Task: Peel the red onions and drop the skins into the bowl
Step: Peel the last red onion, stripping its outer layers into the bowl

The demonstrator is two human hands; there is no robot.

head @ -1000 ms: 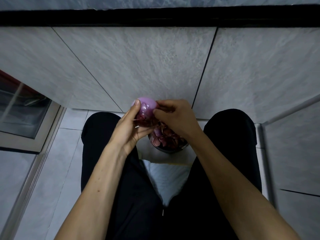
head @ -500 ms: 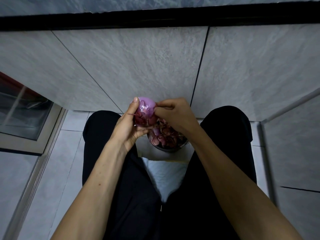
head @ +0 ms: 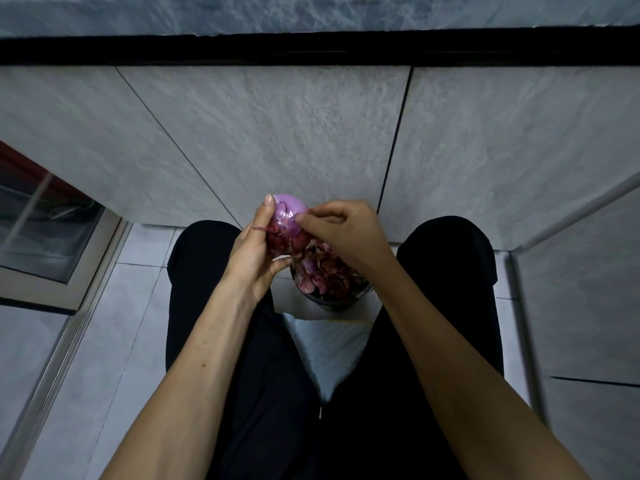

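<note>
1. While the left hand [head: 254, 252] cupped the red onion [head: 287, 225] with fingers curled round it, the right hand [head: 341, 232] pinched a flap of skin [head: 300, 216] at the onion's 3 o'clock side.
2. Peeling was under way: the top was bare and pale, with dark skin lower down.
3. From the onion, the bowl [head: 332, 299] of skins [head: 323, 271] sat at 5 o'clock, just below.
4. Next, probably, the flap needed tearing free and dropping into the bowl.

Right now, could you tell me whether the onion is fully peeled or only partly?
Partly peeled: the onion's top is bare pale purple, while dark red skin clings lower down, between the left hand and right hand.
</note>
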